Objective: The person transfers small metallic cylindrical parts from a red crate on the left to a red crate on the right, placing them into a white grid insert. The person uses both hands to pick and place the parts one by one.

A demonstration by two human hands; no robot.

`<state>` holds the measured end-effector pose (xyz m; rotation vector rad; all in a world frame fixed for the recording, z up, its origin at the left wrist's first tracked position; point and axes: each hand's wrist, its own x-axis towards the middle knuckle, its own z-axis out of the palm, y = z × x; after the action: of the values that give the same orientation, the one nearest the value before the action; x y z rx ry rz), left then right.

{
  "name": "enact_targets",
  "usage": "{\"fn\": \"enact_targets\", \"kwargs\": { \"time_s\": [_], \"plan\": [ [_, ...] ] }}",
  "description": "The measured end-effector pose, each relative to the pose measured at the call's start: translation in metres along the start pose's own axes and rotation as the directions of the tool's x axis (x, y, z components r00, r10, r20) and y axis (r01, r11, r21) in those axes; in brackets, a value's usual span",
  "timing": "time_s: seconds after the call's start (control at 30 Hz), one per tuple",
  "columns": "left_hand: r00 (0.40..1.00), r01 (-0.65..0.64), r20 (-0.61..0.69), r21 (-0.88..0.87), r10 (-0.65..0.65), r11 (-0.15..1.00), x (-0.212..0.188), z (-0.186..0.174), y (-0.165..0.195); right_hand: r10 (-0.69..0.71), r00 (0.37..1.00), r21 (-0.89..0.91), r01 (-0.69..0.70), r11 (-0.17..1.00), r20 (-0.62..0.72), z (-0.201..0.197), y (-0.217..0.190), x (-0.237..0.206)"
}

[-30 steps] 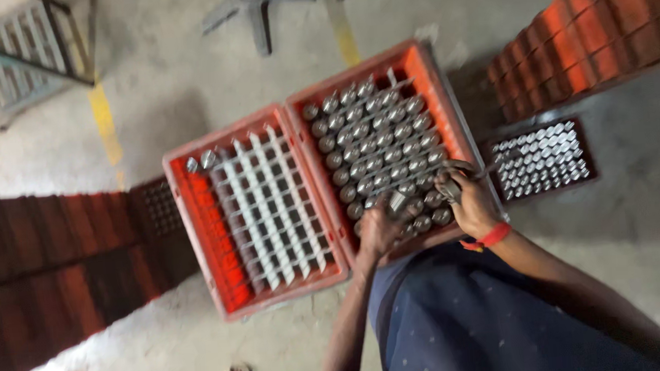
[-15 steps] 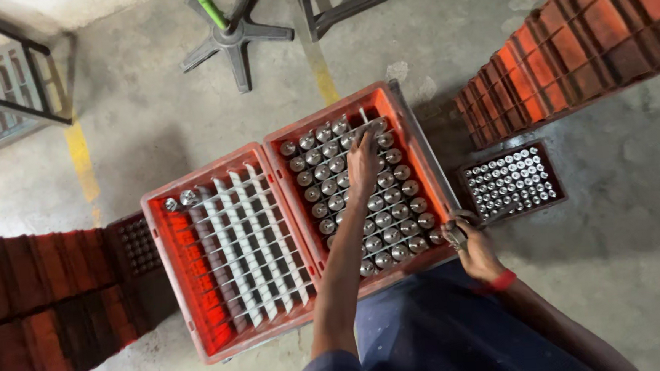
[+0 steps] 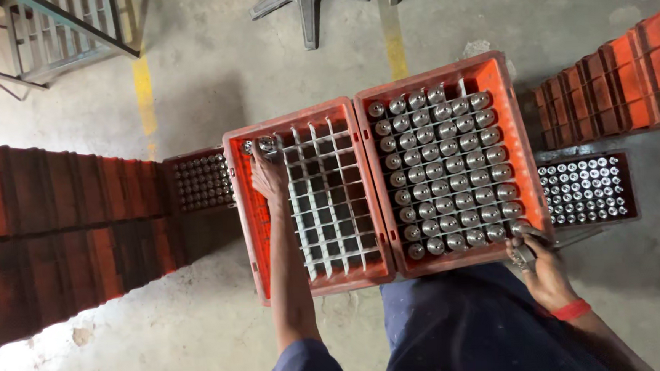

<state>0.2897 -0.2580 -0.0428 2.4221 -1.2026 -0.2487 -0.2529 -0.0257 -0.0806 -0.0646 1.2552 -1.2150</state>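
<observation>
Bottles (image 3: 269, 145): shiny metal-capped, one or two at far-left corner of left crate (image 3: 312, 274), an orange plastic crate w/ pale grid dividers, cells mostly bare. Left hand (image 3: 268, 175) curled over them; fingers hidden, can't tell how tight. Right crate (image 3: 515, 113), same orange plastic, touches left one, packed w/ rows of round silver caps. Right hand (image 3: 539, 266) at its near-right corner, closed on small metal-topped item (image 3: 524, 256), kind unclear. Red band (image 3: 571, 310) on that wrist. Dark red-brown crate stacks (image 3: 57, 225) left, orange ones far right, partly cut off. Concrete floor (image 3: 208, 71), yellow painted line (image 3: 143, 90).
</observation>
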Motion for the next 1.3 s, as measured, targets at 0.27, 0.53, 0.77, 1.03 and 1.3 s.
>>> {"fn": "enact_targets", "kwargs": {
  "time_s": [0.27,0.53,0.77,1.03,1.3],
  "plan": [
    [0.958,-0.269,-0.117,-0.044,0.262,0.962,0.02,-0.009,-0.01,0.042,0.999,-0.034,-0.043,0.999,-0.007,0.01,0.025,-0.012],
    [0.967,0.214,0.249,-0.896,0.042,0.389,-0.126,-0.051,0.004,0.014,0.999,-0.105,-0.011,0.994,0.033,0.054,0.039,-0.002],
    [0.826,0.152,0.489,-0.674,0.282,0.723,-0.314,0.008,0.065,0.015,0.98,-0.196,0.025,0.98,0.198,0.137,0.046,-0.004],
    [0.725,-0.081,0.578,-0.468,0.374,0.88,-0.353,0.006,0.095,-0.083,0.854,-0.262,0.248,0.933,0.513,0.141,0.027,-0.025],
    [0.573,-0.187,0.654,-0.482,0.493,0.856,-0.336,0.042,0.115,0.011,0.976,-0.141,0.02,0.99,0.216,0.1,0.002,0.038]
  ]
}}
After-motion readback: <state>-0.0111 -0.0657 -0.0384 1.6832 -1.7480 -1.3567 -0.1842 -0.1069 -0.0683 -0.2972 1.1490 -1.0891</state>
